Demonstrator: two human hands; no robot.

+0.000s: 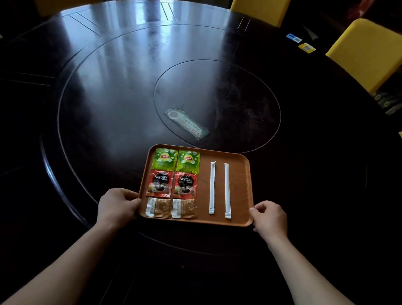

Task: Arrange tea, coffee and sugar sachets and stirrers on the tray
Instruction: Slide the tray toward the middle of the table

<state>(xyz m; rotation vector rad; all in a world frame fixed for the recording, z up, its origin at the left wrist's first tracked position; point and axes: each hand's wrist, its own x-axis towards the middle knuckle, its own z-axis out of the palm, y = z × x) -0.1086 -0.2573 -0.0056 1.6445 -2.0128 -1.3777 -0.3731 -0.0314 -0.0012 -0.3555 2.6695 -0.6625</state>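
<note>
A brown tray [244, 186] lies on the dark round table. On its left half sit two green tea sachets [176, 160] at the far end, two red coffee sachets [172, 185] in the middle, and two brown sugar sachets [172, 208] nearest me. Two white wrapped stirrers [219, 189] lie side by side on the right half. My left hand [117, 206] grips the tray's near left edge. My right hand [270, 217] grips the near right edge.
The round table [95, 108] has an inset turntable with a clear wrapped packet [186, 124] on its centre disc. Yellow chairs [368, 52] stand along the far and right sides. Two small cards [300, 42] lie at the far right.
</note>
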